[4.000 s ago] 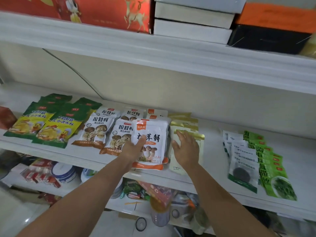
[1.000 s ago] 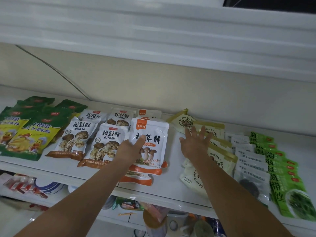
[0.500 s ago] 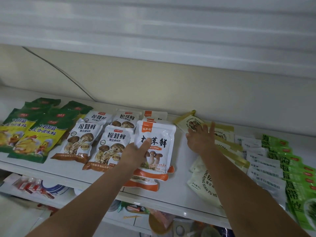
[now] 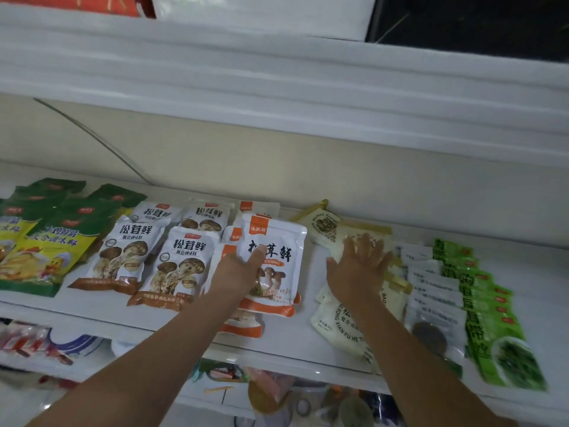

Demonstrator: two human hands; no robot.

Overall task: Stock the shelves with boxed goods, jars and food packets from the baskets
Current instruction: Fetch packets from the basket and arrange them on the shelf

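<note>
While reaching in above the blurred clutter (image 4: pixel 268 392) of a lower level, leaned over the front edge of the middle shelf (image 4: pixel 123 326). Gripped the orange-trimmed mushroom packet (image 4: pixel 277 241) with the left hand (image 4: pixel 243 269): thumb pressed across the printed face, other fingers tucked behind and hidden. Held it atop a short stack (image 4: pixel 243 326) of like packets, its lower end toward the shelf's front edge. Just right of that packet, laid the right hand (image 4: pixel 358 269) flat on a row of pale packets (image 4: pixel 338 322), fingers straight and spread wide, clasping nothing. Farther right of the packet, saw clear white-labelled packets (image 4: pixel 437 303), then green seaweed packets (image 4: pixel 492 318), each row overlapping front to back. Just left of the packet, saw brown-trimmed mushroom packets (image 4: pixel 181 266) in two rows; farther left, green-and-yellow packets (image 4: pixel 46 257). Behind the packet, met a cream wall (image 4: pixel 338 180) crossed by a thin cable (image 4: pixel 92 140). High above the packet, made out the upper shelf (image 4: pixel 277 87) carrying a red box (image 4: pixel 77 3), a white box (image 4: pixel 261 13) and a black box (image 4: pixel 462 23).
</note>
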